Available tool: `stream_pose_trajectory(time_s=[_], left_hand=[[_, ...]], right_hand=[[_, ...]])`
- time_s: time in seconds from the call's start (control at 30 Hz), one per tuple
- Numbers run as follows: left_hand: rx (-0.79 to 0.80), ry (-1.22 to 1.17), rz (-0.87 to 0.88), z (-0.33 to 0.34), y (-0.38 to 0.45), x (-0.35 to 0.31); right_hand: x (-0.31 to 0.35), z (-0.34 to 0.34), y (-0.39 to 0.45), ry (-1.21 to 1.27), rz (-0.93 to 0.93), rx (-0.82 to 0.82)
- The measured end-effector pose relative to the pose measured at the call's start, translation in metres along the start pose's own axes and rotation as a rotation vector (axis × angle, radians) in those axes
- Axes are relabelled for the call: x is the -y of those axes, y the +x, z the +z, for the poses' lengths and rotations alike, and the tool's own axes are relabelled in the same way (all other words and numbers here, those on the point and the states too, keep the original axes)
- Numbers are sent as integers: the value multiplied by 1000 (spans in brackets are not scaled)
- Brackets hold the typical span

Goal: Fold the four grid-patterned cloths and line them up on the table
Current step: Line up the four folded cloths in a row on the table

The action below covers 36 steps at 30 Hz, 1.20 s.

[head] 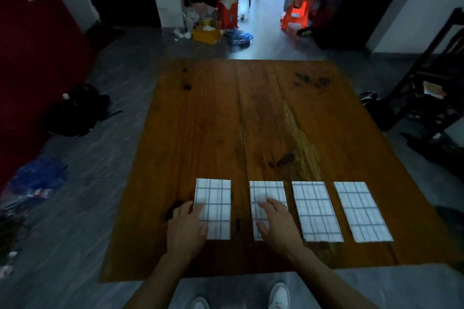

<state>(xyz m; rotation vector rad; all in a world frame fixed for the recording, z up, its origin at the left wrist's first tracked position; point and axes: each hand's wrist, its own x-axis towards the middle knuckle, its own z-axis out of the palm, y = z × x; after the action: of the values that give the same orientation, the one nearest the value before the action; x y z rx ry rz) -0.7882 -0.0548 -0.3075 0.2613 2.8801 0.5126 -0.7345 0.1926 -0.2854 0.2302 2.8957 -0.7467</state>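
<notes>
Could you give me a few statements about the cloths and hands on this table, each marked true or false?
1. Four folded cloths lie in a row near the table's front edge. True.
2. The left hand rests on the far-right cloth. False: it touches the leftmost cloth; the far-right cloth is untouched.
3. The right hand lies on the second cloth from the left. True.
4. The cloths are stacked in one pile. False: they lie side by side with bare wood between them.
5. The third cloth is crumpled and unfolded. False: it lies flat as a neat rectangle.
</notes>
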Motion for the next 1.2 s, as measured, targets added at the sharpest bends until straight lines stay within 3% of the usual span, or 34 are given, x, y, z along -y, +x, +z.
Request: stream_pose_trajectory(time_s=[0.43,1.2], left_hand=[[146,77,56,9,6,9],[88,-48,29,21,6,-27]], right_hand=[[24,14,-29,-20,168,-20],[-6,2,-20,-26,223,9]])
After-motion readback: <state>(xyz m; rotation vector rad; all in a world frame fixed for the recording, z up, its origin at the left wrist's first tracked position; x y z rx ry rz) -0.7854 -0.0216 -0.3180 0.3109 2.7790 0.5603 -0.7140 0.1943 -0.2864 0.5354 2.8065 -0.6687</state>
